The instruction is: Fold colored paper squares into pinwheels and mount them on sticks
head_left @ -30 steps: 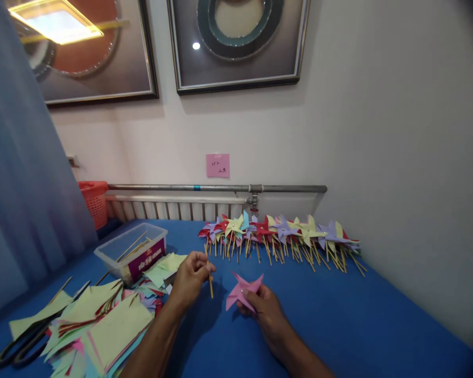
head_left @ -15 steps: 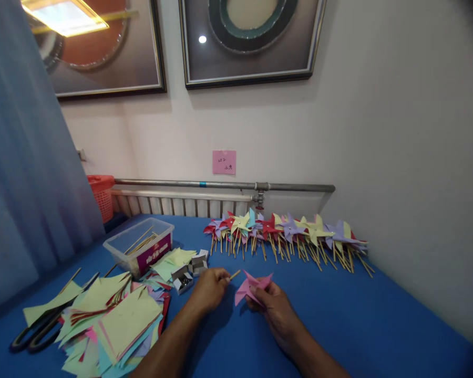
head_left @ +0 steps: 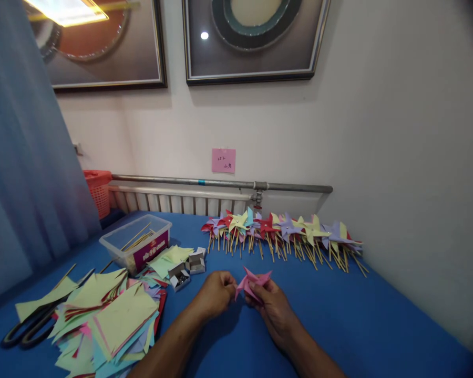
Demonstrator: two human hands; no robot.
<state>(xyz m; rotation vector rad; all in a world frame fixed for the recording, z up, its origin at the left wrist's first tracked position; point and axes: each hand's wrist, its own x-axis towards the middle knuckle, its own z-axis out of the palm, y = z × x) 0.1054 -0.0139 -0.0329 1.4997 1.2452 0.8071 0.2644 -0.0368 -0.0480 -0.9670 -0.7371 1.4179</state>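
Observation:
My right hand [head_left: 274, 304] pinches a folded pink paper pinwheel [head_left: 254, 283] above the blue table, thumb on its front. Close by on the left, my left hand [head_left: 216, 294] is closed, its fingertips beside the pinwheel's left point. The thin wooden stick seen in these fingers half a second ago is now hidden by the hand. Left of that hand stand two small open cardboard boxes; the nearer box [head_left: 178, 278] has small dark metal pieces in it, and the other box [head_left: 197, 261] sits just behind.
Finished pinwheels [head_left: 287, 227] on sticks lie in a row along the wall. At left are a clear plastic tub [head_left: 114, 254] of wooden sticks, stacks of coloured paper [head_left: 122, 320] and black-handled scissors [head_left: 35, 328]. A red basket [head_left: 98, 194] stands beyond, near a blue curtain [head_left: 31, 157].
My left hand has turned and closed in beside the pinwheel, and the stick's end has gone out of sight. The pinwheel stays in my right hand. The view has shifted slightly.

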